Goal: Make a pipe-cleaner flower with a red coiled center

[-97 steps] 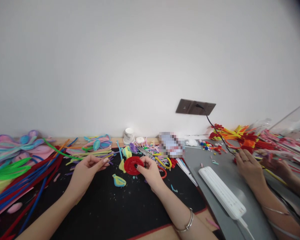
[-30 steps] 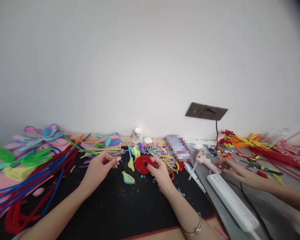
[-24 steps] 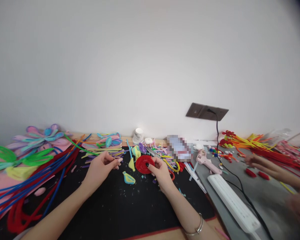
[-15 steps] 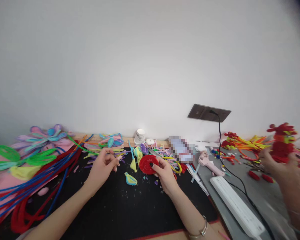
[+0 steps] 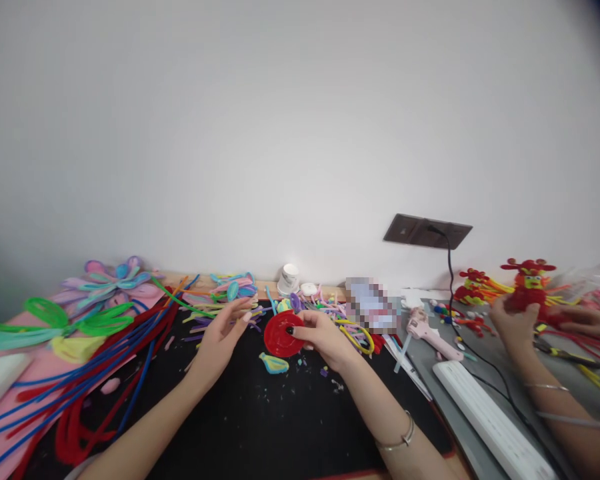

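Observation:
My right hand (image 5: 327,339) pinches a flat red fuzzy disc (image 5: 279,335), coiled like pipe cleaner, by its right edge, thumb on its face. The disc is held up above the black mat (image 5: 220,427). To the left of it, my left hand (image 5: 223,339) is raised with its fingers stretched out and holds nothing. On the mat just below the disc lies a yellow and light-blue fuzzy leaf shape (image 5: 274,364). Behind both hands are cut pipe cleaner pieces (image 5: 200,323) in pastel colours, partly hidden.
Long blue pipe cleaners (image 5: 93,375) and a pastel flower (image 5: 113,285) lie left. A paper cup (image 5: 289,276) stands by the wall. Right are a pink glue gun (image 5: 430,333), a power strip (image 5: 495,417) and a black cord (image 5: 451,273). A co-worker's hands hold a red figure (image 5: 529,293).
The view has shifted slightly left. The red disc has moved a little left, nearer my left hand, whose fingers have straightened. The co-worker's red figure has turned and come lower.

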Action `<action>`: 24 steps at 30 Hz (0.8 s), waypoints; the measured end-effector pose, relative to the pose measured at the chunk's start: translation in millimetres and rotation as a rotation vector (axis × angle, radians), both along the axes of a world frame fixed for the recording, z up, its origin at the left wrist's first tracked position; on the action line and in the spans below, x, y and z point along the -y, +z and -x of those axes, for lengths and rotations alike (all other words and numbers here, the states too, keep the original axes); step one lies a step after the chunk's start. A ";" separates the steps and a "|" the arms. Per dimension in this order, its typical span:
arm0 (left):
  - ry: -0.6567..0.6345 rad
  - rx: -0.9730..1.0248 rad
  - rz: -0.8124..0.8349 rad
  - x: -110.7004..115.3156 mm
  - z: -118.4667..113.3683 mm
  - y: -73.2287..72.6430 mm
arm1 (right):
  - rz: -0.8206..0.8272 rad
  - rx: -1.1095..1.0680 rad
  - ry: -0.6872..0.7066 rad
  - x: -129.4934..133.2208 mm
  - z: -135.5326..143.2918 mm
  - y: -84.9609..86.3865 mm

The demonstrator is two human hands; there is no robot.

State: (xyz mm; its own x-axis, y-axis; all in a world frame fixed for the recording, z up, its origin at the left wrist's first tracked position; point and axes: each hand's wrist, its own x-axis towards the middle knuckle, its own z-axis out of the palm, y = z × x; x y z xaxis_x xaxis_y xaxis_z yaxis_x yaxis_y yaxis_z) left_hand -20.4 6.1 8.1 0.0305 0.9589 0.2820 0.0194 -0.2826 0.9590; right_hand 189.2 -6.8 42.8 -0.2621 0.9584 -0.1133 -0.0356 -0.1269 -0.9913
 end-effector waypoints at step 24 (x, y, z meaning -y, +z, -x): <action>0.026 -0.407 -0.152 9.2 -2.1 -4.7 | -0.019 0.438 0.480 -41.3 13.6 26.2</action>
State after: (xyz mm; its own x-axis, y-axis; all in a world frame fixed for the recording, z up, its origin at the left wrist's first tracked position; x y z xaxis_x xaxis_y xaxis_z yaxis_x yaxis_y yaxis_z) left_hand -18.4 -3.1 3.4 0.1447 0.9094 0.3900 0.3962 -0.4144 0.8193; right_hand 175.6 34.5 69.0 -0.5954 0.7488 -0.2912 0.4286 -0.0106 -0.9034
